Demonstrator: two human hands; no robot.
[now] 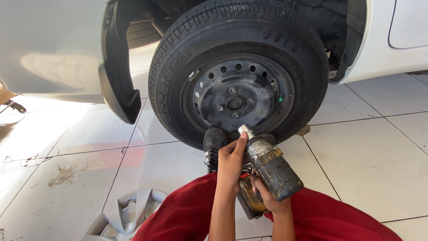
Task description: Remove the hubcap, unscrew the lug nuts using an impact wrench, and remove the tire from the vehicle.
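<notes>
A black steel wheel (pixel 236 96) with its tyre (pixel 178 53) sits in the wheel arch of a white car (pixel 49 44), and its lug nuts show around the hub. My right hand (pixel 266 196) grips the handle of a worn grey and yellow impact wrench (pixel 272 167). The wrench's silver socket (pixel 244 130) points up at the lower rim of the wheel. My left hand (pixel 232 158) rests against the front of the wrench, thumb up beside the socket. My black shoe (pixel 214 143) presses against the bottom of the tyre.
A silver hubcap (pixel 127 214) lies on the white tiled floor at the lower left. My legs in red trousers (pixel 183 214) fill the bottom of the view. A black mud flap (pixel 118 98) hangs left of the wheel.
</notes>
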